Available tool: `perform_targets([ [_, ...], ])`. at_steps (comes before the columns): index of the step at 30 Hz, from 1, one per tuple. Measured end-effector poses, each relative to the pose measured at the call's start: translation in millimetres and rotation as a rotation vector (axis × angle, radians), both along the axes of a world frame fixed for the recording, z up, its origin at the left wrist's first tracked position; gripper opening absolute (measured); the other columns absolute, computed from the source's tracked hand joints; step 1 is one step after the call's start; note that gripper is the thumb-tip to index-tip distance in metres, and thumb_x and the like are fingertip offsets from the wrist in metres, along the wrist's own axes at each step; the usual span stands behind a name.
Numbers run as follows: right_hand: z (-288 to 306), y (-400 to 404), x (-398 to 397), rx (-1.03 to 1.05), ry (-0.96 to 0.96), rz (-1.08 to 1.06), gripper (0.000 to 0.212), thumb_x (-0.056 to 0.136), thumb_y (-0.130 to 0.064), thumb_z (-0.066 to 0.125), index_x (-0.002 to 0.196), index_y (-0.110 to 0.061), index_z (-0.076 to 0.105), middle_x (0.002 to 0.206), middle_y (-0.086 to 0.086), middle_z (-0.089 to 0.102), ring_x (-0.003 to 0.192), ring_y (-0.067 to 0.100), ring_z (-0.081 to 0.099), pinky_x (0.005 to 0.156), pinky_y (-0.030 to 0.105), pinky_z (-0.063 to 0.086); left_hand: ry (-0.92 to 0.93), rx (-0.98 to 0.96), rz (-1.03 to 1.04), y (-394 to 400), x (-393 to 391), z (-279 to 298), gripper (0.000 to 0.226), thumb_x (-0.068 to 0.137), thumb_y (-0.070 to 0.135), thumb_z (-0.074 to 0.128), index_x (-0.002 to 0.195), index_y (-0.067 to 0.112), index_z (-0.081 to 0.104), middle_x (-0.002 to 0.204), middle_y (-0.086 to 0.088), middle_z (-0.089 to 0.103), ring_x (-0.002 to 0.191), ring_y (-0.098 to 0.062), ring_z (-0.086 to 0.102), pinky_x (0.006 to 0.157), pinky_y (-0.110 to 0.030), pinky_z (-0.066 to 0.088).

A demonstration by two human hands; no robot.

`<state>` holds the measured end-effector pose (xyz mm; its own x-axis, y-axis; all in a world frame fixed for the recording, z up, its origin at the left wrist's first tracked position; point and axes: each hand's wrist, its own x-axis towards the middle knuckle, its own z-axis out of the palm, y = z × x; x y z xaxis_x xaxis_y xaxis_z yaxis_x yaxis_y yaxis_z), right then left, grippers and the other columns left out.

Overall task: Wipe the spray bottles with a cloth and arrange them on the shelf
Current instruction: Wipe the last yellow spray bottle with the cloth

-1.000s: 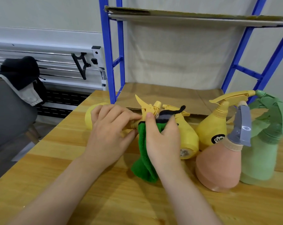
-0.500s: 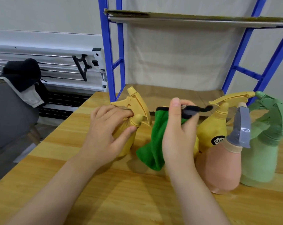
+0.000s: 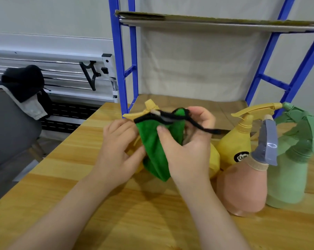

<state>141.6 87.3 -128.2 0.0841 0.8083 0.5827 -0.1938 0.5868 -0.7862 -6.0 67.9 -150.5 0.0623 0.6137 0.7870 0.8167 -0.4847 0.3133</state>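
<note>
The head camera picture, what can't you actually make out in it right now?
- Held yellow bottle: only its trigger head shows; the green cloth and left hand cover the body.
- Second yellow bottle on the table: mostly behind the right hand.
- Label on the upright yellow bottle: print too small to read.
- Rightmost green bottle: cut off by the frame's right edge.

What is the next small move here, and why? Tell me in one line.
Probably rub the green cloth with black trim, held by the right hand, down the yellow plastic spray bottle gripped by the left hand: the cloth is against it, and the shelf holds no bottles.
</note>
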Motion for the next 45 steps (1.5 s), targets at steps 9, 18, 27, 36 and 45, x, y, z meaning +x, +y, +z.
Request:
perform_targets([
  [9,-13,-4,2,0.226,-0.603,-0.340,0.043,0.094,-0.056,0.041,0.099,-0.015,0.053,0.087,-0.005,0.058,0.076,0.010,0.050,0.062,0.022,0.036,0.039,0.073,-0.055,2,4,-5,0.014,0.079,0.024,0.055,0.093,0.028,0.052,0.093,0.021,0.048,0.091,-0.014,0.045,0.082,-0.036,0.032],
  [18,-13,0,0,-0.019,-0.347,-0.350,0.036,0.100,-0.043,0.025,0.086,-0.025,0.053,0.062,-0.015,0.049,0.062,0.010,0.048,0.054,0.023,0.035,-0.025,0.037,-0.108,3,11,-11,0.025,0.092,0.045,0.055,0.106,0.026,0.059,0.104,0.023,0.053,0.104,-0.007,0.049,0.092,-0.036,0.034],
  [27,9,-9,4,-0.647,0.420,0.329,0.017,0.098,-0.023,0.056,0.085,-0.013,0.058,0.054,0.001,0.056,0.042,0.011,0.051,0.042,0.020,0.044,-0.174,0.040,-0.073,3,17,-10,0.022,0.087,0.043,0.060,0.105,0.031,0.058,0.102,0.027,0.054,0.105,0.003,0.048,0.090,-0.036,0.037],
  [36,4,-9,4,-0.424,0.110,-0.063,0.021,0.094,-0.048,0.052,0.090,-0.028,0.054,0.082,0.018,0.067,0.068,0.031,0.064,0.064,0.046,0.054,-0.455,-0.121,-0.002,3,22,-11,0.026,0.077,0.061,0.058,0.102,0.066,0.052,0.106,0.038,0.057,0.105,0.007,0.053,0.101,-0.044,0.043],
  [45,23,-15,42,-0.476,-0.306,0.002,0.013,0.093,-0.020,0.051,0.102,-0.025,0.044,0.085,-0.003,0.063,0.067,0.001,0.061,0.062,0.023,0.051,-0.446,-0.194,0.085,1,14,2,0.026,0.084,0.067,0.052,0.107,0.054,0.050,0.105,0.028,0.059,0.108,-0.002,0.056,0.099,-0.046,0.045],
])
